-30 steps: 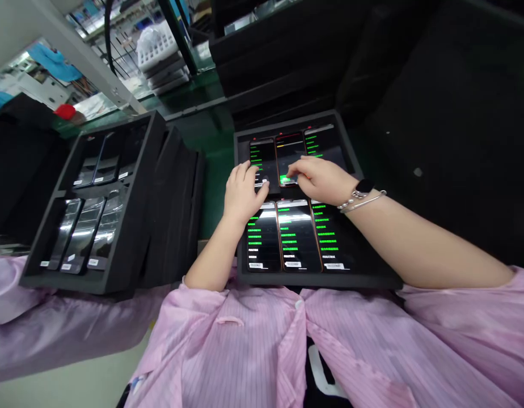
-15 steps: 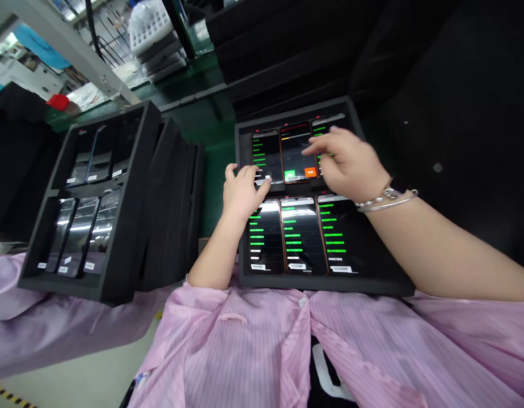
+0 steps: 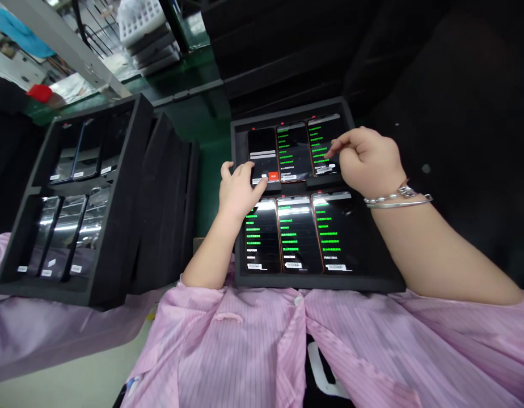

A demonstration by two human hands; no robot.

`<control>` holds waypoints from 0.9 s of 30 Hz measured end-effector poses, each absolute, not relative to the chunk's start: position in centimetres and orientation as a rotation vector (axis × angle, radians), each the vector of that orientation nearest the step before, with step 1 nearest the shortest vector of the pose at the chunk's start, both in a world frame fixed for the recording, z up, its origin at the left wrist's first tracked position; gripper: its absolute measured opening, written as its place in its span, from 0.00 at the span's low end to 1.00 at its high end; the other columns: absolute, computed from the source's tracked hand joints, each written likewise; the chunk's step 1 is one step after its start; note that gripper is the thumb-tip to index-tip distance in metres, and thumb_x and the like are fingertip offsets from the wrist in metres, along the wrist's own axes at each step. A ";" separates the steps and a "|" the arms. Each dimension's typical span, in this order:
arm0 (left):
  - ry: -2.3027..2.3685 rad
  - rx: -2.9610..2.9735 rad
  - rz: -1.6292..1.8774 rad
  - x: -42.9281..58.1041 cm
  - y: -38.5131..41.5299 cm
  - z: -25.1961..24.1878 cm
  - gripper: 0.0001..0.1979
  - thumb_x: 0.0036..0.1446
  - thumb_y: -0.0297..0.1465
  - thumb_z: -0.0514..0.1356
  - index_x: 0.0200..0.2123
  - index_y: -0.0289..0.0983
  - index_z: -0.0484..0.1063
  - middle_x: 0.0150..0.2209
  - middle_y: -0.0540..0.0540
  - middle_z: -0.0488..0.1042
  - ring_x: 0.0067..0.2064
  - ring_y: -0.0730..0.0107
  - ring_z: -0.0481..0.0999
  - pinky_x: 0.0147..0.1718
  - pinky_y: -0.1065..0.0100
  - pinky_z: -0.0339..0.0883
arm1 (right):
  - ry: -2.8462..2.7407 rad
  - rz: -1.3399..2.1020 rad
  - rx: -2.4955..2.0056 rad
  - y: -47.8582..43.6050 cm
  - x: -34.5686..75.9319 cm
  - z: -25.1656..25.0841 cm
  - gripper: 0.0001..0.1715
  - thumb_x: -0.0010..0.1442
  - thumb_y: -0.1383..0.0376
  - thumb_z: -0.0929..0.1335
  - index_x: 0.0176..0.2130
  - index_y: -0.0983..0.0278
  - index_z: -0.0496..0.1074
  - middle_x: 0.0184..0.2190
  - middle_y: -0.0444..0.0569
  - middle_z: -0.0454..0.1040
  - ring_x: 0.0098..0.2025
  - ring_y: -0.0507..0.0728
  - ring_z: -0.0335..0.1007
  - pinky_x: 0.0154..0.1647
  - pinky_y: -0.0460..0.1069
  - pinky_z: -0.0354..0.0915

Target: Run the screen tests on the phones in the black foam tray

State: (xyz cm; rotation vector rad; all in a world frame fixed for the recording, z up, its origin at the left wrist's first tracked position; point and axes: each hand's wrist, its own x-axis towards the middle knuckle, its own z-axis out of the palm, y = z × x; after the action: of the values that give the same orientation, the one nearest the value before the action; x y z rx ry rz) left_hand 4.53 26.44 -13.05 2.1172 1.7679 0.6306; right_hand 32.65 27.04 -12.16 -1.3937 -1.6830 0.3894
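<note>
A black foam tray [image 3: 317, 281] lies in front of me with two rows of lit phones showing green text. My left hand [image 3: 236, 190] rests at the tray's left side, its fingertips on the bottom of the far left phone [image 3: 262, 154], whose screen shows a white bar and a red button. My right hand [image 3: 366, 158] hovers over the far right phone [image 3: 322, 144], forefinger touching its screen, other fingers curled. The far middle phone [image 3: 292, 152] lies between them. Neither hand holds anything.
A second black foam tray [image 3: 96, 272] with dark phones stands tilted at the left, with upright foam sheets [image 3: 168, 209] beside it. Black foam boxes [image 3: 436, 113] fill the right and back. A green bench top [image 3: 211, 147] and white crates [image 3: 147, 28] lie beyond.
My right hand has moved from the far middle phone rightward to the far right phone. The middle phone's screen changed to a green list; the left phone now shows a red button.
</note>
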 end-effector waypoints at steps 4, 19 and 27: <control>1.764 2.109 0.615 4.6 26.5 -13.1 0.25 0.65 0.43 0.63 0.61 0.39 0.74 0.60 0.35 0.78 0.72 0.29 0.49 0.60 0.35 0.70 | -1.693 0.423 -1.415 26.9 32.7 -12.3 0.13 0.58 0.71 0.63 0.34 0.57 0.74 0.34 0.48 0.82 0.45 0.63 0.76 0.60 0.62 0.69; 1.838 2.186 0.362 5.0 29.6 -11.4 0.43 0.62 0.56 0.66 0.72 0.38 0.66 0.64 0.35 0.73 0.65 0.28 0.59 0.62 0.39 0.67 | -1.834 0.447 -1.427 27.4 31.7 -12.4 0.12 0.58 0.70 0.64 0.33 0.56 0.74 0.36 0.47 0.81 0.46 0.68 0.78 0.58 0.67 0.71; 1.825 2.138 0.636 4.1 29.6 -12.6 0.29 0.67 0.42 0.62 0.68 0.43 0.69 0.59 0.41 0.78 0.62 0.42 0.64 0.64 0.49 0.63 | -1.867 0.412 -1.375 27.8 31.5 -12.7 0.12 0.58 0.72 0.64 0.36 0.57 0.74 0.37 0.47 0.82 0.47 0.65 0.78 0.56 0.63 0.73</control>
State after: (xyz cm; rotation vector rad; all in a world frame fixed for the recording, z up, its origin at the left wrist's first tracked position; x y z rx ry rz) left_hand 4.14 29.56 -12.58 2.1382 1.8250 0.6362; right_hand 31.48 27.78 -12.75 -1.3746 -1.8671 0.4115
